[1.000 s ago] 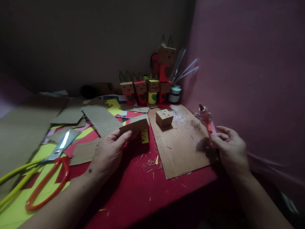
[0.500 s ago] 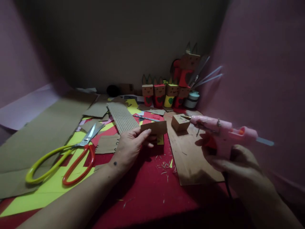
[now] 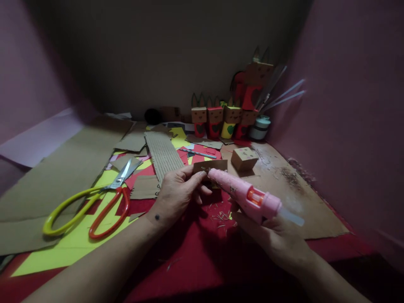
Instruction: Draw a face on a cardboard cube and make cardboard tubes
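Observation:
My left hand (image 3: 179, 191) pinches a small strip of brown cardboard (image 3: 217, 165) between thumb and fingers, above the red table. Wrapped round the handle of a pink hot glue gun (image 3: 243, 191) is my right hand (image 3: 271, 231); a clear glue stick (image 3: 292, 216) pokes out of its back end. The gun's nozzle end is at the strip, close to my left thumb, and the tip itself is hard to make out. Just behind stands a small cardboard box (image 3: 244, 159) with a face drawn on top.
Scissors (image 3: 118, 183) with yellow and red handles lie at the left on yellow paper and cardboard. A corrugated strip (image 3: 164, 153) and a pencil (image 3: 198, 153) lie ahead. Several box-headed figures (image 3: 215, 122) stand at the back beside a jar (image 3: 260, 127). A cardboard sheet (image 3: 315, 210) spreads at the right.
My right hand has brought the glue gun left, from over the cardboard sheet to the strip. My left hand still holds the strip. The view has shifted slightly.

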A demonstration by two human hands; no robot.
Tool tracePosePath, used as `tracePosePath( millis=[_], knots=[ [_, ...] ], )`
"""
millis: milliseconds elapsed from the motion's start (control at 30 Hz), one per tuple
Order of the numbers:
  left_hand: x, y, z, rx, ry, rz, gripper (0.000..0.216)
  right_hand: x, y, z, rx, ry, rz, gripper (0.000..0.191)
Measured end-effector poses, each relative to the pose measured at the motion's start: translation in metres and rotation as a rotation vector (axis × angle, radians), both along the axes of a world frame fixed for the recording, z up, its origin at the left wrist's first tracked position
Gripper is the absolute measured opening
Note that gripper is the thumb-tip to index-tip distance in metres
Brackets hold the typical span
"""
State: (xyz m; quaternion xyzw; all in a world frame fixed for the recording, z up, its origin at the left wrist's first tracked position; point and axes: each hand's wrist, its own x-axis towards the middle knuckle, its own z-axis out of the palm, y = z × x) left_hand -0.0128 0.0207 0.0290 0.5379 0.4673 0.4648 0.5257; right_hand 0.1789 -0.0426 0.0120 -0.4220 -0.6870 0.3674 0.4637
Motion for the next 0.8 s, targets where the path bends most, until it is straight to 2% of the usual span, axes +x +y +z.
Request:
tracePosePath(
  millis=[133,400,600,800],
  knots=[
    [0.000,0.001,-0.002,0.001,0.010,-0.009,0.013,-0.003,0.003,-0.002,-0.010,-0.026,0.027,0.024],
    [0.000,0.001,-0.002,0.015,0.020,-0.027,0.014,-0.010,0.007,0.003,-0.018,-0.036,0.072,0.056],
    [0.001,-0.001,0.001,0.015,0.025,-0.026,0.013,-0.012,0.008,0.004,0.018,0.019,0.071,0.055],
    [0.001,-0.002,0.002,0.013,0.028,-0.025,0.014,-0.009,0.006,-0.003,0.005,0.011,0.069,0.053]
  ],
)
